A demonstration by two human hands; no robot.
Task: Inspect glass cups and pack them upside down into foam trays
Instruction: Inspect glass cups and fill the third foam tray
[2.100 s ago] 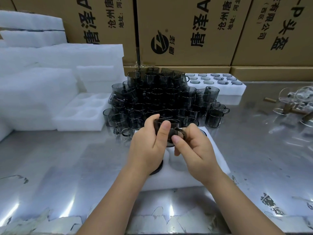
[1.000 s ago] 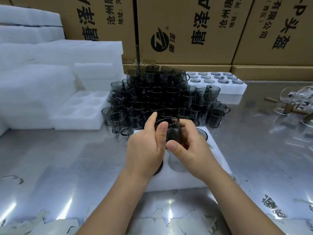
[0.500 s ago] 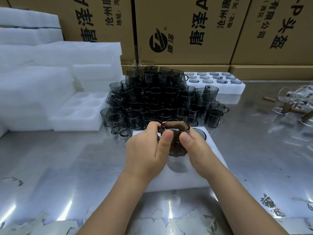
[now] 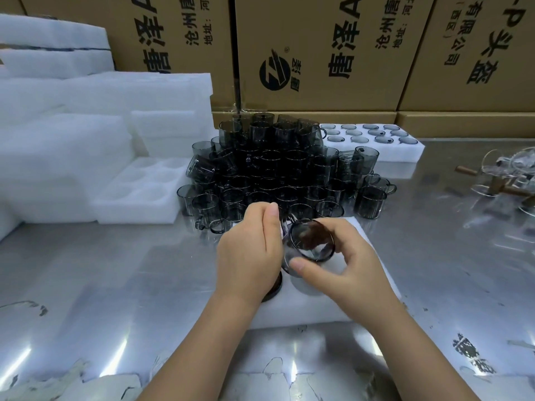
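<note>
Our right hand (image 4: pixel 350 267) grips a smoky grey glass cup (image 4: pixel 311 241), with the thumb (image 4: pixel 301 267) under its wall and the fingers curled round the far side. Our left hand (image 4: pixel 249 250) closes on the other side, its thumb lying up along the glass. The cup is tilted, with one round end turned toward us. Through the tint and glare we cannot tell whether that end is the mouth or the base.

We hold it just above a white foam tray (image 4: pixel 304 312) lying flat on the steel table (image 4: pixel 115 285). The dark rim of a seated cup (image 4: pixel 275 287) shows in the tray's near-left pocket, beneath our left wrist.

The tabletop is bright and reflective, scuffed along its near edge. Just behind the tray is a pile of cups (image 4: pixel 275 169), the same grey glass with handles, stacked several layers high, a few of them tipped over.

Left of the pile lies an empty tray (image 4: pixel 139 192) with round pockets. Behind the pile to the right, a filled tray (image 4: pixel 373 140) shows rows of cup ends flush with its top. White foam slabs (image 4: pixel 72 125) are heaped along the left side.

Some clear glass pieces (image 4: pixel 503 178) with wooden handles lie at the far right of the table. Brown cardboard boxes (image 4: pixel 318 53) printed with black characters wall off the back.
</note>
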